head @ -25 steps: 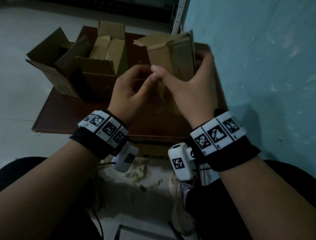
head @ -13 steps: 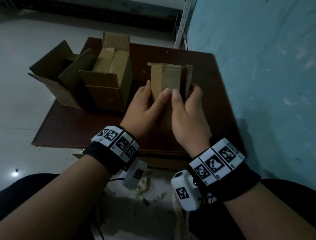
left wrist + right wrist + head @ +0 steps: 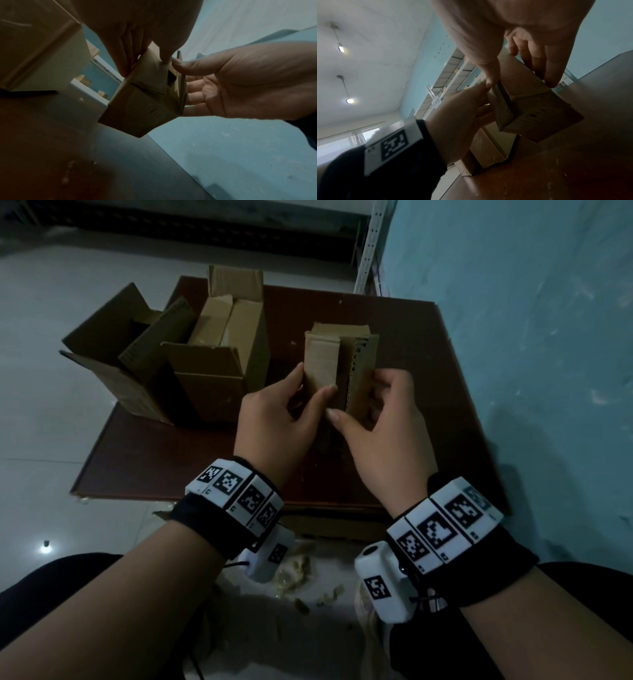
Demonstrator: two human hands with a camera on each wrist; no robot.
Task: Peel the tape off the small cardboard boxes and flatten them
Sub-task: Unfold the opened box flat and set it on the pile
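While two open boxes (image 3: 164, 361) stood on the desk's (image 3: 411, 392) left part, the left hand (image 3: 274, 419) pinched the small box (image 3: 337, 361) between thumb and fingers (image 3: 123, 59) just above the desk. Thin, light cardboard looked easily crushed; its side edges seemed best for gripping. Rightward, the right hand (image 3: 383, 419) clasped its other side, fingers (image 3: 551, 75) curled. Faint print on the box was unreadable.
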